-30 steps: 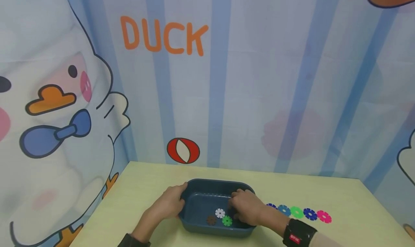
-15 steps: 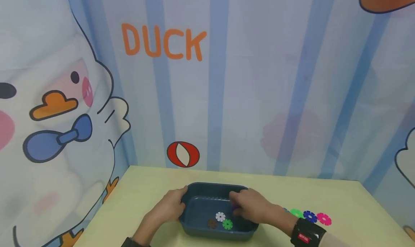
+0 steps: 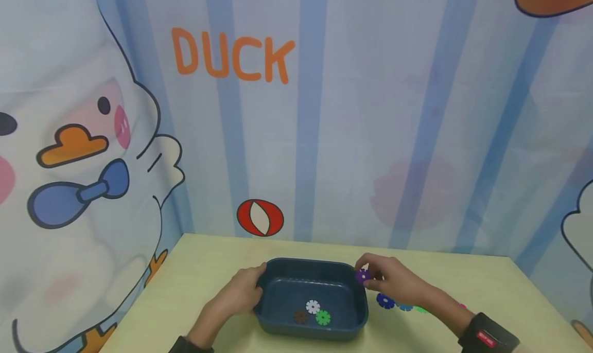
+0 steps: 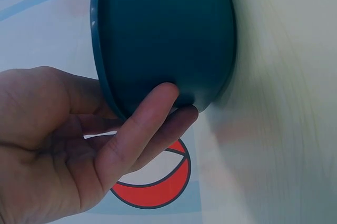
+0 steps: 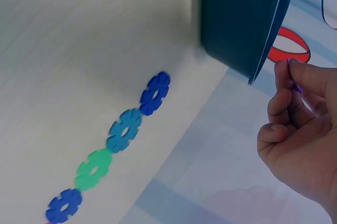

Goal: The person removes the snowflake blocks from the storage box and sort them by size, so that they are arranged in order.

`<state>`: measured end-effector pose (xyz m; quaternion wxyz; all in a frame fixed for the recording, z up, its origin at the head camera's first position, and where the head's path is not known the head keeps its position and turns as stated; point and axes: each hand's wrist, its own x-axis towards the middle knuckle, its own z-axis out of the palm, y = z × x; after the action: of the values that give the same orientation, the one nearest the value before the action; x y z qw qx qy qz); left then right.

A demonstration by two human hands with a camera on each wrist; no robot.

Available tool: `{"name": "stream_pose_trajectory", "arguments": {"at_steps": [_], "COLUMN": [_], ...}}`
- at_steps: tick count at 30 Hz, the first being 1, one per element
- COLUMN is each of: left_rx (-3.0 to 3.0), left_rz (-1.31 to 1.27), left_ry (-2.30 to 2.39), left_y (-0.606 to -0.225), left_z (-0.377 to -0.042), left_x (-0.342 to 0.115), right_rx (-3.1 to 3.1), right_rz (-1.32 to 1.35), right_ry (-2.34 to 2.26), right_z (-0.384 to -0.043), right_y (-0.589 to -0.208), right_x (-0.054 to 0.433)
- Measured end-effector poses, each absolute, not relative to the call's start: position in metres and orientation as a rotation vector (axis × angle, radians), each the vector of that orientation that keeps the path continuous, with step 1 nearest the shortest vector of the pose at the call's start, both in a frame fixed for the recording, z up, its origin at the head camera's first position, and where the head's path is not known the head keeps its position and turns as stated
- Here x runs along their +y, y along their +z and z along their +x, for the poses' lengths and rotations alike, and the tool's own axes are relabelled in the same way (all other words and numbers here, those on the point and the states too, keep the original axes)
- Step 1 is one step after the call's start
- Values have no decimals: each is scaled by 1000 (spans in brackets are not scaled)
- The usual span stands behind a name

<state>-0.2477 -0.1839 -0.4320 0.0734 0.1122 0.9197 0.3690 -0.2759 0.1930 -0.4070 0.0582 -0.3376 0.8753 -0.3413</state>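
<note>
A dark blue plastic basin (image 3: 319, 337) stands on the table, with a white snowflake disc (image 3: 312, 306), a green snowflake disc (image 3: 323, 318) and a brown snowflake disc (image 3: 300, 317) lying inside it. My left hand (image 3: 243, 290) grips the basin's left end; in the left wrist view its fingers (image 4: 139, 129) lie against the outer wall, the thumb side at the rim. Between thumb and fingertips, my right hand (image 3: 394, 280) pinches a purple snowflake disc (image 3: 363, 276). It is raised beside the basin's right rim and appears edge-on in the right wrist view.
Right of the basin, a row of snowflake discs lies on the pale yellow table (image 3: 217, 250): dark blue (image 5: 155, 93), light blue (image 5: 124, 130), green (image 5: 93, 169) and another blue (image 5: 64, 206). My right forearm partly covers the row in the head view. A printed duck curtain (image 3: 352, 111) hangs behind.
My right hand has come up out of the basin and moved right past its rim, carrying the purple snowflake disc. The left hand keeps its grip on the basin.
</note>
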Motion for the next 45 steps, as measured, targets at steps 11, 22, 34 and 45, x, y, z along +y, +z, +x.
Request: {"name": "stream_pose_trajectory", "arguments": {"at_steps": [11, 22, 34, 45], "left_rx": [2776, 2772, 2775, 2781], "left_rz": [336, 323, 322, 334], "left_ry": [1097, 1093, 1093, 1098], "left_y": [-429, -430, -429, -429], "left_z": [-245, -245, -246, -245], "left_x": [-184, -182, -184, -183], "right_rx": [2646, 2645, 2664, 2664], "right_rz": [-974, -912, -781, -644], "right_ry": [-1087, -1149, -1122, -1142], "right_z": [-271, -263, -259, -252], "right_y": [-417, -430, -436, -441], "right_x": [231, 264, 300, 323]}}
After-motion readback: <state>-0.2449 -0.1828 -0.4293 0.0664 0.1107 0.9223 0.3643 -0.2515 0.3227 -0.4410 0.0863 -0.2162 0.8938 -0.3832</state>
